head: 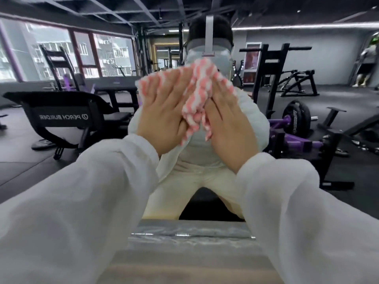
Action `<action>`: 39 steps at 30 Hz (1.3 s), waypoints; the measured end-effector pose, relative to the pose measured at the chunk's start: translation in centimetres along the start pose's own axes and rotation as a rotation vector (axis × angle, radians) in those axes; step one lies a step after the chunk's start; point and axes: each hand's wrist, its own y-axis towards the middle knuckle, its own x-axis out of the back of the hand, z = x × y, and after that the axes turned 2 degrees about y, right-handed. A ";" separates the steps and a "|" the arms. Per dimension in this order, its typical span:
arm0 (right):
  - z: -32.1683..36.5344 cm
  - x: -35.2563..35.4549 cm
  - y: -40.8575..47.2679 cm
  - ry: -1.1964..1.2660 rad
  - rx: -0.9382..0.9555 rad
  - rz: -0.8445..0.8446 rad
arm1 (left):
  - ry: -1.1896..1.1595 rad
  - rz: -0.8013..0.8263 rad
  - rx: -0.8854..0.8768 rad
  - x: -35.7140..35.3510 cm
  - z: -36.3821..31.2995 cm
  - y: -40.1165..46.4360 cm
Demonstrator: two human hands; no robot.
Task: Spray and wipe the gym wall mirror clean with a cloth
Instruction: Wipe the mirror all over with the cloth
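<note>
Well, pink-and-white striped cloth (196, 99) (bunched, crumpled).

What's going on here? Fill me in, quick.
A person in white sleeves is wiping a gym wall mirror. Both hands are flat against the glass with fingers straight, the left hand and right hand pressing a pink-and-white striped cloth onto it. Part of the cloth hangs bunched between the hands. The mirror reflects the person and the gym equipment behind. No spray bottle is in view, so this looks like the wiping stage.
</note>
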 end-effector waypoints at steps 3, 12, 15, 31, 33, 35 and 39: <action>0.3 -2.1 -6.5 -0.041 0.119 0.045 | -0.013 0.115 -0.174 -1.7 -1.3 -6.0; 3.0 -4.8 -23.0 -0.158 0.461 1.003 | 0.075 1.062 -0.710 -2.7 -9.4 -21.9; 4.8 -6.0 -24.2 -0.037 0.262 1.055 | 0.085 0.849 -0.702 -3.6 -10.5 -24.0; 0.3 3.2 -14.0 -0.600 -0.026 0.768 | -0.001 0.138 -0.248 -4.5 -11.3 -6.6; -0.8 4.1 -8.6 -0.409 -0.186 0.353 | 0.016 0.045 -0.185 -3.6 -7.8 -2.4; -2.0 5.8 -3.6 -0.221 -0.252 0.146 | 0.061 -0.027 -0.104 -2.5 -4.6 1.8; -4.4 8.5 4.5 -0.261 -0.190 0.077 | 0.092 -0.076 0.063 0.8 -0.7 9.6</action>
